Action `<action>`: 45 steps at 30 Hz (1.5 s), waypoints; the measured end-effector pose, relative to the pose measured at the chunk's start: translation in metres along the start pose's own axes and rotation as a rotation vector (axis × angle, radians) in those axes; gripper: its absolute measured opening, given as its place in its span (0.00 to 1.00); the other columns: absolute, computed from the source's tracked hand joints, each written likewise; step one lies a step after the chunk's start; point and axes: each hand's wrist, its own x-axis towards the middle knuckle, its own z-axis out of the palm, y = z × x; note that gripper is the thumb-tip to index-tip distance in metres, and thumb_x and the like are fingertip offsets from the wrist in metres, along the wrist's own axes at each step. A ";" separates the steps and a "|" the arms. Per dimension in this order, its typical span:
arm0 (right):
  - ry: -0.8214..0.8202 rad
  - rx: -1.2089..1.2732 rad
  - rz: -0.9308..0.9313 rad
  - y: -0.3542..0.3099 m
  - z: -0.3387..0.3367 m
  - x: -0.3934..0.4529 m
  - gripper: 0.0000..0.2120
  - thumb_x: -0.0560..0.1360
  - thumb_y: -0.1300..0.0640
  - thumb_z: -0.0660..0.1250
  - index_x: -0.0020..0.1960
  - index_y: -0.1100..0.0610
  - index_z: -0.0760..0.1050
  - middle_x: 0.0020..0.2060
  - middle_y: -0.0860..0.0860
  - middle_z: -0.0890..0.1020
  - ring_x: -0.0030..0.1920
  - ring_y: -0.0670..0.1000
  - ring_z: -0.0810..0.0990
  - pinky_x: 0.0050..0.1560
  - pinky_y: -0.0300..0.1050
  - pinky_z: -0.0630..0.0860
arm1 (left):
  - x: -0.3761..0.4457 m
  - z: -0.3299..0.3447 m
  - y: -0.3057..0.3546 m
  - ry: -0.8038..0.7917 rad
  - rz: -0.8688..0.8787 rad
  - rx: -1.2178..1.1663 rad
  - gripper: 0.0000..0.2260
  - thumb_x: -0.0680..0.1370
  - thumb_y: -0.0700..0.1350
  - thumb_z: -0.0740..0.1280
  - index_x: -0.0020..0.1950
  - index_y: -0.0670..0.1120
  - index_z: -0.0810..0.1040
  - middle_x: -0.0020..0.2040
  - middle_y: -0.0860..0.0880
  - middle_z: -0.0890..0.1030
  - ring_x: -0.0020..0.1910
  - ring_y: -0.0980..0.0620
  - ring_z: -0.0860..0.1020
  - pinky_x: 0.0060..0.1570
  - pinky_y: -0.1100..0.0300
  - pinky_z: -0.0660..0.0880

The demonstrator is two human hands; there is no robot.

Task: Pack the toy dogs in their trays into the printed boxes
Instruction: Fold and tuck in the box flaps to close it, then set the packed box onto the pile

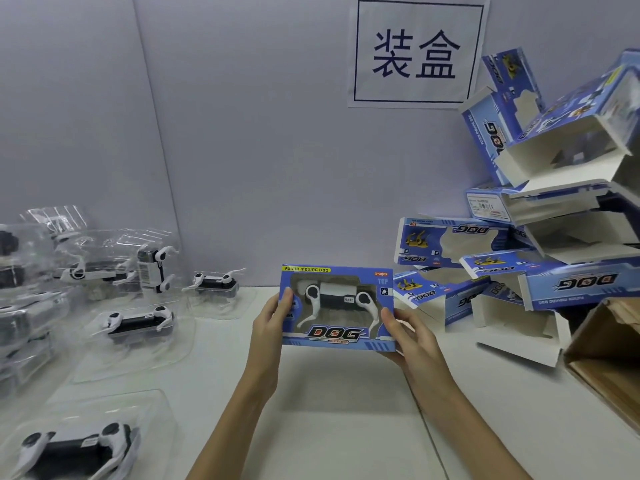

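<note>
Glossy printed cardboard box [337, 308] (clear plastic window); clear shiny plastic trays [133, 336]; matt white table [346, 427].

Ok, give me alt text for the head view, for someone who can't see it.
Both hands, left hand and right hand, hold up a blue printed box with a toy dog behind its window. Trayed toy dogs lie left on the table; empty boxes pile up right.

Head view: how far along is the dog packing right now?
Done: one toy dog shows through the window of the printed box. In hand: left hand and right hand grip that box at its ends above the table. Left: several dogs in clear trays on the left, and a pile of empty boxes on the right.
</note>
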 end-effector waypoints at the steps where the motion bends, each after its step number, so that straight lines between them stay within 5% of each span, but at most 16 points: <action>1: -0.016 -0.004 0.016 0.000 0.000 0.000 0.29 0.68 0.43 0.74 0.63 0.60 0.76 0.48 0.53 0.88 0.49 0.52 0.88 0.51 0.49 0.85 | 0.000 -0.001 0.000 0.004 -0.009 0.018 0.16 0.81 0.63 0.66 0.42 0.54 0.82 0.43 0.54 0.84 0.44 0.55 0.80 0.47 0.58 0.71; 4: -0.081 -0.017 0.109 -0.003 -0.003 0.000 0.35 0.67 0.42 0.75 0.68 0.56 0.71 0.53 0.57 0.88 0.53 0.58 0.88 0.53 0.53 0.85 | 0.005 -0.006 0.002 0.044 -0.086 0.035 0.17 0.80 0.63 0.66 0.44 0.54 0.87 0.45 0.55 0.87 0.45 0.54 0.83 0.49 0.56 0.72; 7: -0.262 -0.180 0.217 -0.019 -0.010 -0.003 0.36 0.71 0.42 0.79 0.73 0.47 0.66 0.55 0.55 0.88 0.55 0.60 0.87 0.53 0.51 0.84 | 0.009 -0.015 0.004 -0.011 -0.172 -0.025 0.23 0.83 0.64 0.61 0.58 0.49 0.87 0.56 0.45 0.87 0.57 0.45 0.85 0.66 0.48 0.75; 10: -0.326 -0.324 0.209 -0.036 -0.017 -0.010 0.32 0.69 0.39 0.76 0.69 0.50 0.74 0.53 0.55 0.88 0.52 0.61 0.88 0.52 0.51 0.85 | 0.011 -0.020 0.006 -0.058 -0.188 -0.100 0.33 0.83 0.66 0.54 0.63 0.42 0.85 0.57 0.38 0.86 0.56 0.40 0.85 0.65 0.47 0.74; 16: 0.107 0.145 -0.066 -0.078 -0.028 -0.021 0.27 0.64 0.41 0.81 0.60 0.49 0.82 0.52 0.55 0.88 0.49 0.58 0.88 0.48 0.50 0.86 | 0.017 -0.022 0.001 0.023 -0.137 -0.234 0.34 0.83 0.68 0.52 0.67 0.42 0.81 0.61 0.41 0.84 0.60 0.36 0.82 0.56 0.43 0.77; 20: 0.651 0.523 -0.327 -0.102 -0.054 -0.019 0.39 0.62 0.42 0.82 0.67 0.53 0.72 0.61 0.60 0.84 0.51 0.54 0.87 0.50 0.53 0.86 | 0.017 -0.016 -0.003 -0.025 -0.150 -0.172 0.33 0.84 0.67 0.51 0.60 0.42 0.83 0.61 0.40 0.84 0.56 0.35 0.82 0.57 0.42 0.77; 23: 0.867 0.619 -0.351 -0.109 -0.089 -0.017 0.37 0.72 0.47 0.80 0.73 0.57 0.66 0.64 0.59 0.83 0.57 0.54 0.87 0.50 0.50 0.86 | 0.013 -0.009 -0.005 -0.048 -0.143 -0.129 0.32 0.85 0.65 0.51 0.58 0.41 0.84 0.60 0.39 0.84 0.53 0.35 0.81 0.55 0.41 0.77; 30: 0.898 0.784 -0.324 -0.097 -0.129 -0.014 0.32 0.77 0.45 0.76 0.74 0.55 0.68 0.65 0.56 0.83 0.60 0.53 0.86 0.61 0.46 0.83 | 0.012 -0.006 -0.008 -0.065 -0.160 -0.072 0.33 0.85 0.64 0.51 0.57 0.39 0.85 0.55 0.40 0.86 0.51 0.36 0.83 0.52 0.42 0.78; 35: 0.785 0.776 -0.287 -0.109 -0.135 -0.011 0.29 0.77 0.39 0.72 0.60 0.64 0.73 0.55 0.62 0.86 0.52 0.55 0.89 0.56 0.46 0.84 | 0.013 -0.007 -0.011 -0.085 -0.167 -0.029 0.33 0.85 0.64 0.52 0.55 0.39 0.86 0.54 0.40 0.86 0.50 0.36 0.83 0.52 0.42 0.79; 38: 0.815 0.876 -0.347 -0.112 -0.130 -0.014 0.17 0.82 0.49 0.70 0.56 0.65 0.74 0.57 0.61 0.85 0.53 0.52 0.88 0.55 0.41 0.83 | 0.014 -0.011 -0.013 -0.090 -0.168 -0.005 0.33 0.85 0.64 0.52 0.54 0.40 0.87 0.53 0.41 0.87 0.49 0.36 0.83 0.53 0.42 0.78; 41: 0.791 0.983 -0.473 -0.104 -0.131 -0.022 0.14 0.87 0.63 0.59 0.67 0.71 0.73 0.62 0.60 0.82 0.58 0.48 0.86 0.56 0.35 0.80 | 0.016 -0.011 -0.016 -0.123 -0.167 0.022 0.33 0.84 0.65 0.53 0.51 0.42 0.88 0.53 0.41 0.87 0.49 0.36 0.84 0.51 0.42 0.79; 45: 0.895 1.067 -0.413 -0.090 -0.117 -0.034 0.04 0.84 0.63 0.66 0.57 0.58 0.76 0.70 0.57 0.78 0.62 0.48 0.83 0.62 0.37 0.79 | 0.017 -0.005 -0.021 -0.162 -0.173 0.070 0.31 0.83 0.66 0.54 0.50 0.45 0.89 0.52 0.43 0.87 0.48 0.38 0.85 0.51 0.43 0.80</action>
